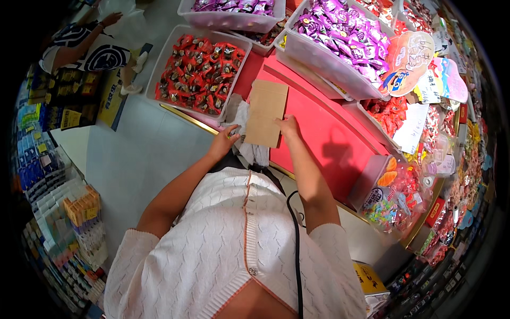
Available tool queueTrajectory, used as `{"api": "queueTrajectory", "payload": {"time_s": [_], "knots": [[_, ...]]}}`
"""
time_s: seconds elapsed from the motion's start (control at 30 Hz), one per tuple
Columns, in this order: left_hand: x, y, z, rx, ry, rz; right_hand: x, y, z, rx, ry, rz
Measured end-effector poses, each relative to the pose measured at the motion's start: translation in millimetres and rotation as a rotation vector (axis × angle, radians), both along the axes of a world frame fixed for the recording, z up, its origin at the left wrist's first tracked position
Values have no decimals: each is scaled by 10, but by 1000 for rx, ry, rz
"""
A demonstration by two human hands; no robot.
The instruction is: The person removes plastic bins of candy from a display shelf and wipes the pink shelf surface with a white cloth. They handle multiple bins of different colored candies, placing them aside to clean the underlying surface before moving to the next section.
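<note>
A flat piece of brown cardboard (pixel 266 113) lies over a crumpled grey-white cloth (pixel 255 153) at the edge of the red display surface (pixel 314 159). My right hand (pixel 289 127) is at the cardboard's right edge, its fingertips touching it; whether it grips the card cannot be told. Just left of the cardboard, my left hand (pixel 226 141) is beside the cloth with thumb and forefinger apart and nothing seen between them. A clear plastic bin (pixel 238 85) of red-wrapped sweets stands above my left hand.
Bins of purple-wrapped sweets (pixel 342 40) and red-wrapped sweets (pixel 384 115) stand at the upper right, with handwritten signs (pixel 410 63). Bagged sweets (pixel 394 199) sit at the right. A gold-coloured trim (pixel 189 118) edges the stand. Another person (pixel 87 48) is at the upper left, near stocked shelves.
</note>
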State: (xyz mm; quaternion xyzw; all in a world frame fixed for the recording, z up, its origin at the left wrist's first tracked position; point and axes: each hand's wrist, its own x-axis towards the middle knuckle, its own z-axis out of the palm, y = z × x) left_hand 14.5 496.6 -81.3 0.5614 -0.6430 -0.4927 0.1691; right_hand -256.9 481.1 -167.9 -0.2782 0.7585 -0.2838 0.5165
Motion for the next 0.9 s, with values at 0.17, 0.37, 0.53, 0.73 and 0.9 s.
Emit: {"api": "queueTrajectory", "payload": {"time_s": [0.17,0.37,0.53,0.73,0.9], "knots": [[-111,-195,121,66,18,-5,266,164,659,-321,-360,-104],[-281,-382,275,326,255,-5,7,554,2127,-684,-324,-400],[-430,-496,453,349,314,-98,-981,1306,2396,-645,149,-624],[-306,-505,251,355,279,-146,-1210,1739,2966,-932,-278,-645],[-101,-390,139,415,286,-49,-1175,1716,3067,-948,-170,-657]]}}
